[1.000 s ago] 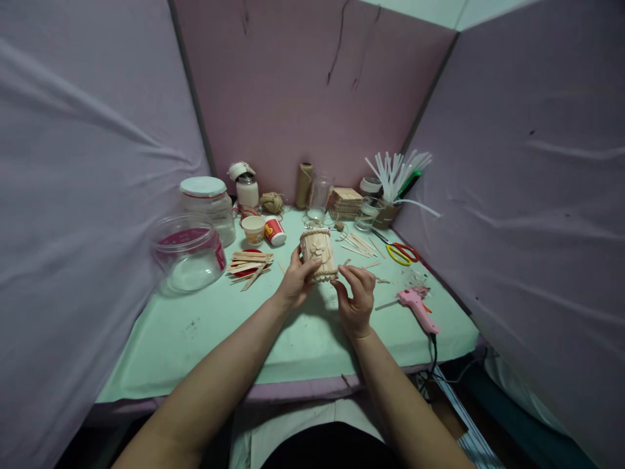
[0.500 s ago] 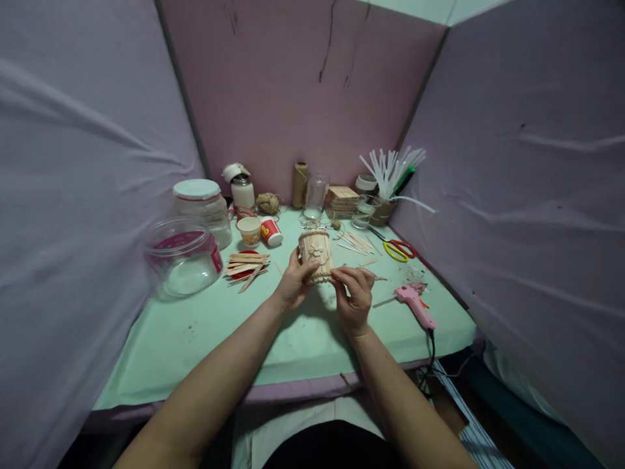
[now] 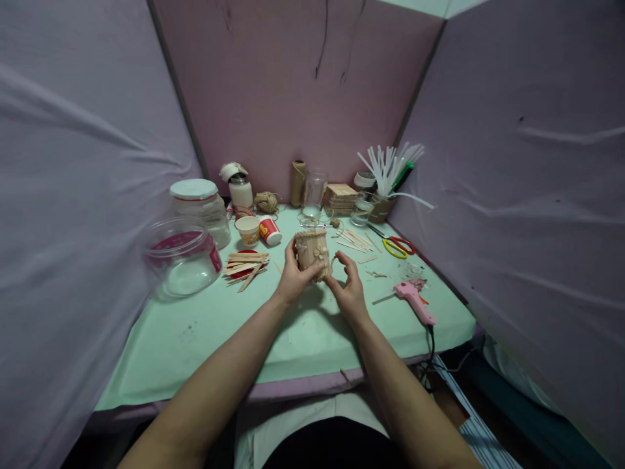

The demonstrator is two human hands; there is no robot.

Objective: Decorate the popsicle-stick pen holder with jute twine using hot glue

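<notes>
Your bench (image 3: 215, 306) spreads beneath both hands, with the clear tub (image 3: 178, 267) well left of your left hand (image 3: 295, 280). The pink glue gun (image 3: 413, 301) lies right of your right hand (image 3: 352, 293), presumably for easy reach. Between your hands, your left clasps the stick-covered cup (image 3: 305, 251), likely to steady it; your right thumb seems to touch its lower edge, but I can't tell whether those fingers pinch anything. Beyond your left hand, the red cup's (image 3: 270, 230) yellow lettering is too small to read.
</notes>
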